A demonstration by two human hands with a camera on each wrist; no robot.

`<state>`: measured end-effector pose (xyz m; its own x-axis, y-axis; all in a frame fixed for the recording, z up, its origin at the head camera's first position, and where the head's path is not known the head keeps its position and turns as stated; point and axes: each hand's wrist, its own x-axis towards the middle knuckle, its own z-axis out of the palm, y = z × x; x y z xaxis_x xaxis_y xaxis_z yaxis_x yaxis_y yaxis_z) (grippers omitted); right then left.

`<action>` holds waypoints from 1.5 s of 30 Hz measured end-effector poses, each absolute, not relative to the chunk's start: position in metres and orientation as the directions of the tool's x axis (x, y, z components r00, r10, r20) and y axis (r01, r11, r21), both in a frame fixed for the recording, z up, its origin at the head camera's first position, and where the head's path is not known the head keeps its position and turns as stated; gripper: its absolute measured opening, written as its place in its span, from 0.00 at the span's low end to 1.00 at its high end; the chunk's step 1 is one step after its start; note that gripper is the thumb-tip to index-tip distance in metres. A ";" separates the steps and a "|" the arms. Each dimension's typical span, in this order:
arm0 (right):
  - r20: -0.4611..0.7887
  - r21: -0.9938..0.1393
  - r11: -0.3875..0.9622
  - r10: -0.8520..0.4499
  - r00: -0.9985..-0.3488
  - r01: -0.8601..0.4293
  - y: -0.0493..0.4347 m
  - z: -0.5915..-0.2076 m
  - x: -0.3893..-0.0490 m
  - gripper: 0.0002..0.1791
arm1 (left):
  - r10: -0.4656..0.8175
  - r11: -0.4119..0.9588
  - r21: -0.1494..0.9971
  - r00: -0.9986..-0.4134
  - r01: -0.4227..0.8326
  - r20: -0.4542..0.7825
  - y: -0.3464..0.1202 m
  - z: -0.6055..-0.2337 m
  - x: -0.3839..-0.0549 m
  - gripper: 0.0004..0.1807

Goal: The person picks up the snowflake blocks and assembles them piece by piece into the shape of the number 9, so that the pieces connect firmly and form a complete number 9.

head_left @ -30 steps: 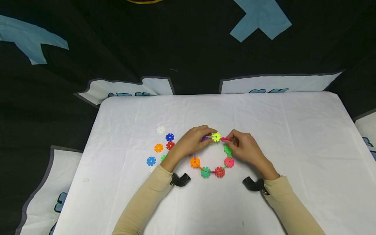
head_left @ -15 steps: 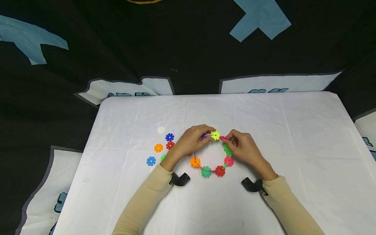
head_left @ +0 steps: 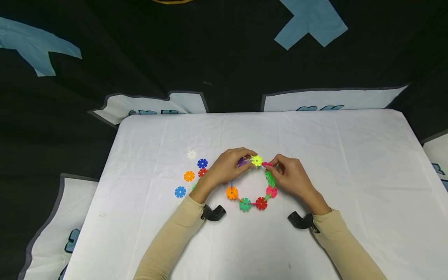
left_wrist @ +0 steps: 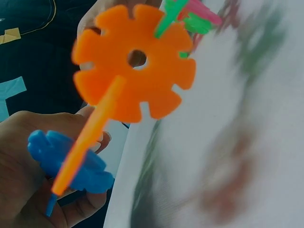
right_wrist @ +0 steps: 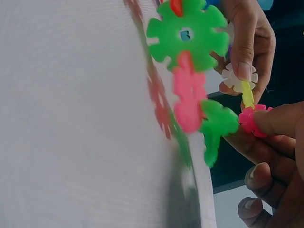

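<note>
Interlocking plastic discs with notched edges form a loop between both hands. My left hand (head_left: 231, 167) pinches the loop at a white disc (right_wrist: 232, 78), its thumb on the face, beside a yellow disc (head_left: 257, 161). A pink disc (head_left: 267, 164), attached to the yellow one, is pinched between thumb and finger of my right hand (head_left: 288, 175). Along the loop hang an orange disc (left_wrist: 135, 64), a teal disc (head_left: 245, 205), a red disc (head_left: 261, 203) and a green disc (right_wrist: 187, 35). A blue disc (left_wrist: 71, 161) shows close to my left palm. Purple (head_left: 241, 161) is partly hidden by my left fingers.
Loose discs lie left of my left hand, among them a white one (head_left: 191, 154), a dark blue one (head_left: 202, 163), an orange one (head_left: 189, 176) and a light blue one (head_left: 180, 191). White cloth (head_left: 350, 163) covers the table; a dark curtain (head_left: 224, 58) hangs behind its far edge.
The yellow disc and the neighbouring pink one have risen slightly toward the far side. The loop's lower part has swayed a little; both hands keep their grip almost in place.
</note>
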<state>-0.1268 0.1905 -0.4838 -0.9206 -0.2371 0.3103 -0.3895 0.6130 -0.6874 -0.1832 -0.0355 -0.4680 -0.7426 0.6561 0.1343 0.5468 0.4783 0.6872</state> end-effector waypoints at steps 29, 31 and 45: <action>0.416 -0.734 0.507 -0.190 -0.889 -0.452 0.185 -0.485 -0.124 0.07 | 0.659 0.442 0.664 -0.721 0.603 0.216 -0.027 -0.469 -0.179 0.16; 0.418 -0.733 0.511 -0.183 -0.890 -0.449 0.184 -0.485 -0.125 0.08 | 0.653 0.458 0.655 -0.727 0.601 0.211 -0.027 -0.468 -0.179 0.16; 0.368 -0.690 0.591 -0.211 -0.905 -0.418 0.186 -0.485 -0.126 0.07 | 0.623 0.508 0.647 -0.761 0.569 0.181 -0.033 -0.466 -0.181 0.17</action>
